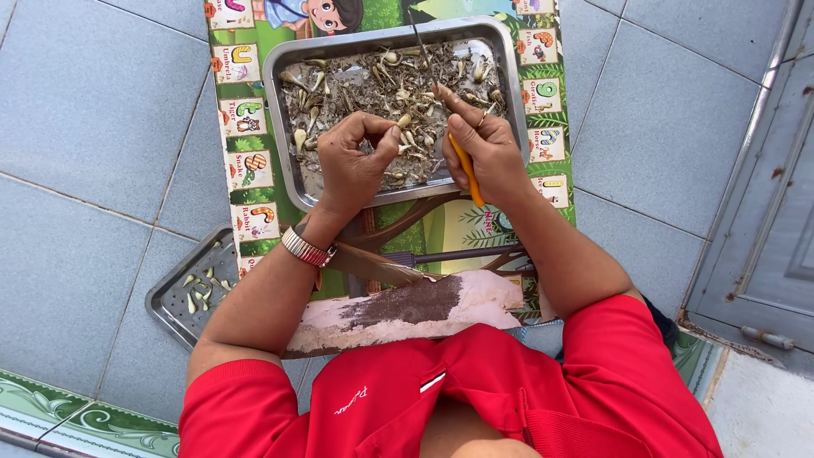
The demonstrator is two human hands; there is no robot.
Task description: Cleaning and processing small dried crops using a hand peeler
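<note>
A steel tray [284, 64] on a colourful picture mat holds several small pale bulbs mixed with dry brown roots and soil. My left hand [352, 161], with a metal watch band at the wrist, hovers over the tray's near side and pinches a small pale bulb [404, 121] between thumb and fingers. My right hand [483, 148], a ring on one finger, grips a thin knife with an orange handle [465, 174]; its blade points up into the tray. The two hands nearly touch.
A second, smaller steel tray [174, 297] at the lower left holds several peeled pale pieces. A worn pinkish board [407, 309] lies across my lap. Grey floor tiles surround the mat [246, 170]. A grey metal door frame [763, 212] stands at the right.
</note>
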